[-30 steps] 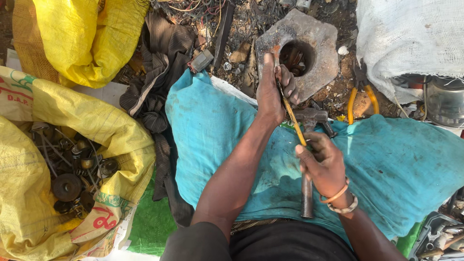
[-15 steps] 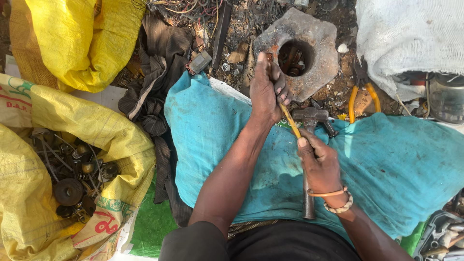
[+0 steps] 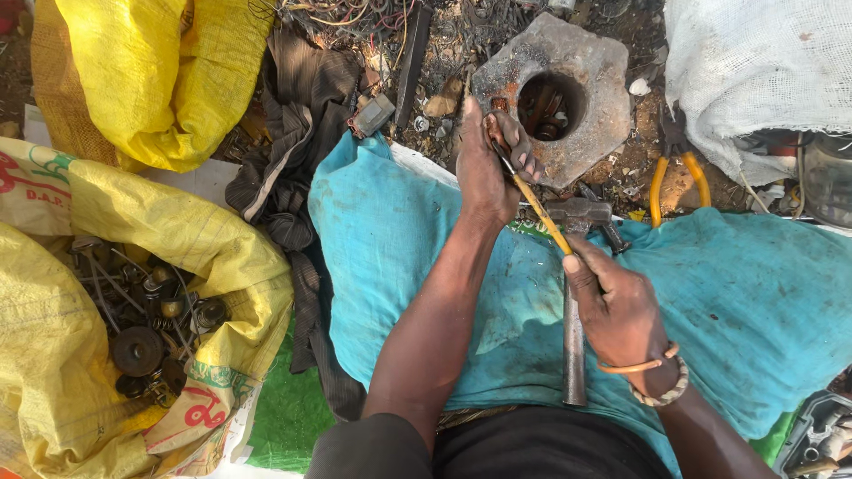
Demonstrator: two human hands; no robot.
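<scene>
Ground: bare dirt (image 3: 444, 53), littered with scrap
Left: yellow sacks (image 3: 151, 71)
Right: white sack (image 3: 745, 62)
Light: daylight

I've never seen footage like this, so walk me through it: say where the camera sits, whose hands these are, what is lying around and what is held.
The camera sits on the person's head and looks down over their lap. Both bare hands are theirs. The left hand pinches a small metal piece at the edge of a hexagonal stone block that has a round hole. The right hand grips a yellow-handled screwdriver pointing at that piece. A hammer lies on the blue cloth over the lap. To the left, a yellow sack holds metal scrap; yellow-handled pliers lie on the dirt.
</scene>
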